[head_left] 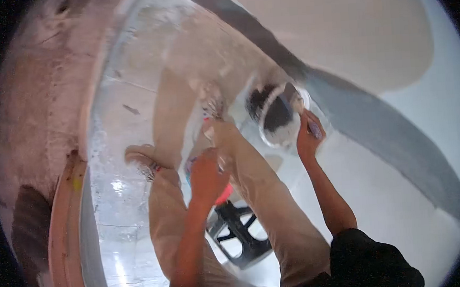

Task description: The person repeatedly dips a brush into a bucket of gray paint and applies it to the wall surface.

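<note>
My right hand (310,133) is wrapped round the handle of a scraper-like tool (293,97), whose blade is over the rim of a white bucket (265,136). Dark material shows inside the bucket. Between my knees, my left hand (209,173) is closed, its fingers curled round something blurred that I cannot make out. A pinkish-red object (224,195) shows just below that hand.
A black stool-like frame (239,232) stands between my legs. Past the bucket runs a grey curved band (375,113) along a pale surface. At the left is a reddish-brown edge (64,232). My shoes (144,162) rest on the glossy floor (123,202).
</note>
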A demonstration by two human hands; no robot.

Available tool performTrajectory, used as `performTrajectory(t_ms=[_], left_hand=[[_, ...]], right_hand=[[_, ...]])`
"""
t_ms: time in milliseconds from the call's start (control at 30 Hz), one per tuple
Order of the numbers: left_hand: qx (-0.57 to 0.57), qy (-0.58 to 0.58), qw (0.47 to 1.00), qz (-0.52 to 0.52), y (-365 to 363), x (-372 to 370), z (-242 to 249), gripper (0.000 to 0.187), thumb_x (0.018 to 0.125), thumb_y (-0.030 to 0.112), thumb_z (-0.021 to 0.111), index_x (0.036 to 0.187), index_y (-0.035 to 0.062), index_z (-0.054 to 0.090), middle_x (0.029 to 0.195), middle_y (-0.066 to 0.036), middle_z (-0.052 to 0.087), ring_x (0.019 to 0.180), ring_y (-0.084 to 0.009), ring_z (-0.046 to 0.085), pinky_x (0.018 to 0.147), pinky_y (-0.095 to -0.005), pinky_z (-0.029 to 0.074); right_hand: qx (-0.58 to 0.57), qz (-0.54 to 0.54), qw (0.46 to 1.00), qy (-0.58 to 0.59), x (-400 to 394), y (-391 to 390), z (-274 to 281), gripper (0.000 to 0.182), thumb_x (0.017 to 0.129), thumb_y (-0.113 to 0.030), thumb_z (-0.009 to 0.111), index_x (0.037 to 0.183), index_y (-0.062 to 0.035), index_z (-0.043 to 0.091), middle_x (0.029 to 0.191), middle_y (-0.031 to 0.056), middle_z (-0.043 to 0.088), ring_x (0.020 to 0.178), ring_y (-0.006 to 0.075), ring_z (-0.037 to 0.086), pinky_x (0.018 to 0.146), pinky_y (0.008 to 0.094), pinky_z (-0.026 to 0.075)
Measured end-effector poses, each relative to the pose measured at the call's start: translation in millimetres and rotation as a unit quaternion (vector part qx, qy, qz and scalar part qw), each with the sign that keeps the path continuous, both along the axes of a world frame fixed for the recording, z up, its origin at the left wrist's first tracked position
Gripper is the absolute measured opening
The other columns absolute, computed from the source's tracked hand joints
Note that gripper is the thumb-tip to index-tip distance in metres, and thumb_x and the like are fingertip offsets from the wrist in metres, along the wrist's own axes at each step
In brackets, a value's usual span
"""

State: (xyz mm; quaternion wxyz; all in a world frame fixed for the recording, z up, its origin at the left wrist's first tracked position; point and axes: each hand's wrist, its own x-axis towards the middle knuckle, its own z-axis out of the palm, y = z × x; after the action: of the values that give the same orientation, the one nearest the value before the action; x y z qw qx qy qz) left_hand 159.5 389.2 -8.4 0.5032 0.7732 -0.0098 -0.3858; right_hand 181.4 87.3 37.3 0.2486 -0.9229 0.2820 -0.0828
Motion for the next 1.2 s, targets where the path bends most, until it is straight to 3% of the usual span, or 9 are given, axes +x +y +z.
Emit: performTrajectory(t_ms=[167, 467, 600, 700, 767, 833, 967, 1033, 1200], left_hand=[[-0.002, 0.008, 1.000, -0.018, -11.8, -1.3, 10.2, 0.042, 0.083, 0.020, 0.071, 0.119, 0.0009, 0.061, 0.117, -0.021, 0.062, 0.106, -0.0383, 0.061, 0.094, -0.0482, 0.045], [0.034, 0.010, 0.999, -0.033, -22.0, 3.5, 10.9, 0.038, 0.088, 0.020, 0.068, 0.120, 0.0009, 0.060, 0.118, -0.021, 0.062, 0.109, -0.0386, 0.061, 0.092, -0.0467, 0.048], [0.023, 0.003, 0.999, -0.031, -23.1, 4.3, 11.1, 0.038, 0.088, 0.018, 0.068, 0.120, 0.0011, 0.059, 0.118, -0.021, 0.061, 0.108, -0.0388, 0.061, 0.092, -0.0464, 0.049], [0.044, -0.006, 0.998, -0.040, -21.6, 0.3, 5.8, 0.038, 0.088, 0.018, 0.068, 0.121, 0.0024, 0.060, 0.118, -0.020, 0.062, 0.106, -0.0387, 0.061, 0.091, -0.0465, 0.049], [0.055, -0.005, 0.997, -0.044, -21.5, 4.0, 8.5, 0.038, 0.087, 0.019, 0.069, 0.121, 0.0035, 0.060, 0.118, -0.020, 0.062, 0.106, -0.0384, 0.061, 0.091, -0.0465, 0.049], [0.056, -0.014, 0.997, -0.053, -22.4, 5.6, 8.9, 0.039, 0.087, 0.019, 0.069, 0.122, 0.0041, 0.060, 0.118, -0.019, 0.062, 0.106, -0.0381, 0.061, 0.090, -0.0466, 0.049], [0.047, -0.032, 0.996, -0.073, -25.8, 3.0, 10.4, 0.039, 0.088, 0.019, 0.069, 0.122, 0.0037, 0.059, 0.116, -0.020, 0.063, 0.105, -0.0380, 0.061, 0.089, -0.0466, 0.049], [0.049, -0.027, 0.995, -0.084, -26.6, 4.6, 12.3, 0.039, 0.088, 0.020, 0.068, 0.122, 0.0033, 0.059, 0.115, -0.020, 0.063, 0.105, -0.0380, 0.061, 0.089, -0.0466, 0.049], [0.059, -0.004, 0.994, -0.094, -23.5, 9.2, 12.1, 0.038, 0.089, 0.022, 0.068, 0.122, 0.0031, 0.059, 0.115, -0.020, 0.062, 0.105, -0.0385, 0.061, 0.088, -0.0468, 0.050]], right_hand=[[-0.010, -0.061, 0.998, 0.007, -77.1, -72.5, -84.0, 0.017, 0.088, -0.006, 0.068, 0.103, 0.0018, 0.073, 0.093, 0.0129, 0.074, 0.085, 0.0179, 0.068, 0.080, 0.0309, 0.053], [-0.088, -0.129, 0.985, 0.067, -77.4, -118.9, -246.4, 0.025, 0.082, -0.012, 0.068, 0.105, -0.0039, 0.075, 0.094, 0.0180, 0.074, 0.088, 0.0344, 0.071, 0.082, 0.0396, 0.054], [-0.013, -0.088, 0.993, 0.083, -68.3, -117.2, -231.2, 0.027, 0.084, -0.009, 0.067, 0.109, -0.0024, 0.073, 0.095, 0.0174, 0.074, 0.089, 0.0323, 0.071, 0.084, 0.0385, 0.053], [0.002, -0.110, 0.993, -0.031, -74.0, -127.0, -215.1, 0.014, 0.088, -0.007, 0.065, 0.096, 0.0003, 0.074, 0.097, 0.0144, 0.074, 0.088, 0.0219, 0.070, 0.080, 0.0322, 0.054], [0.209, -0.288, 0.932, -0.075, -98.0, -164.0, -228.1, 0.021, 0.093, -0.013, 0.062, 0.108, -0.0008, 0.068, 0.104, 0.0112, 0.071, 0.096, 0.0220, 0.068, 0.089, 0.0287, 0.054], [0.439, -0.425, 0.777, -0.154, -113.3, -180.5, -213.6, 0.026, 0.096, -0.018, 0.060, 0.116, -0.0018, 0.063, 0.105, 0.0110, 0.069, 0.099, 0.0214, 0.067, 0.094, 0.0279, 0.053], [0.447, -0.459, 0.754, -0.142, -139.0, -191.1, -188.0, 0.031, 0.098, -0.022, 0.058, 0.122, -0.0019, 0.057, 0.111, 0.0102, 0.065, 0.102, 0.0216, 0.065, 0.097, 0.0280, 0.054], [0.413, -0.501, 0.750, -0.125, -94.3, -121.6, -131.1, 0.032, 0.099, -0.022, 0.057, 0.122, 0.0000, 0.056, 0.115, 0.0107, 0.063, 0.104, 0.0215, 0.065, 0.095, 0.0273, 0.054], [0.403, -0.439, 0.785, -0.170, -131.0, -126.9, -165.6, 0.036, 0.096, -0.014, 0.061, 0.124, 0.0057, 0.051, 0.120, 0.0149, 0.060, 0.104, 0.0238, 0.065, 0.094, 0.0299, 0.056]])
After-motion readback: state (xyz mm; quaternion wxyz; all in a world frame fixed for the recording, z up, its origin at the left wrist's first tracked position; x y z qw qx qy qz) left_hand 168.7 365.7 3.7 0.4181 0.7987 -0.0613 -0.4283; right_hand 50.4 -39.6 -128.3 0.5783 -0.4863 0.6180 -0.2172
